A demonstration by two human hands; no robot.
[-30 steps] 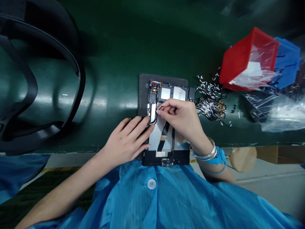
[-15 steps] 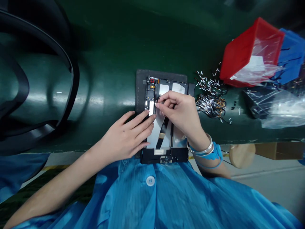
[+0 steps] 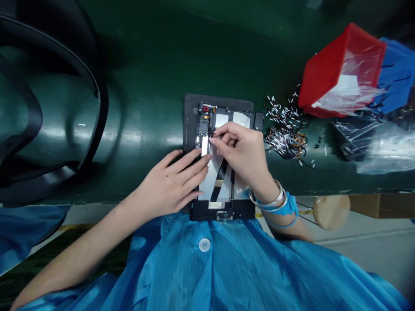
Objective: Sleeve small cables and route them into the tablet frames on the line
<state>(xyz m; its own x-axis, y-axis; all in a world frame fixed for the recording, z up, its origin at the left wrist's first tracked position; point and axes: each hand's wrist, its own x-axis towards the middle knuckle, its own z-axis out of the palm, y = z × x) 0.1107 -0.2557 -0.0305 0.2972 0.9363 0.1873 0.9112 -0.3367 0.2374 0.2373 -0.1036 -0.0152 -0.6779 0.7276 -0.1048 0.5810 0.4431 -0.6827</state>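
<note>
An opened tablet (image 3: 240, 210), its circuit board and silver inner panels showing, lies on a dark mat (image 3: 190, 119) at the table's front edge. My left hand (image 3: 171, 183) rests palm down with fingers spread over the tablet's left side. Over the middle of the tablet, my right hand (image 3: 248, 149) has thumb and index finger pinched together beside the board. Whatever is between those fingertips is too small to make out. A black ribbon cable (image 3: 219, 178) runs down the tablet under my right hand.
To the right lies a pile of small wires with white ends (image 3: 285, 140). Behind it stand a red bin (image 3: 324, 75) holding clear plastic and a blue bin (image 3: 397, 75). Plastic bags (image 3: 382, 144) lie in front. A black curved frame (image 3: 102, 112) stands at left.
The tablet and both hands appear slightly further left in view. My right hand keeps its pinch near the board, and my left hand stays spread on the tablet.
</note>
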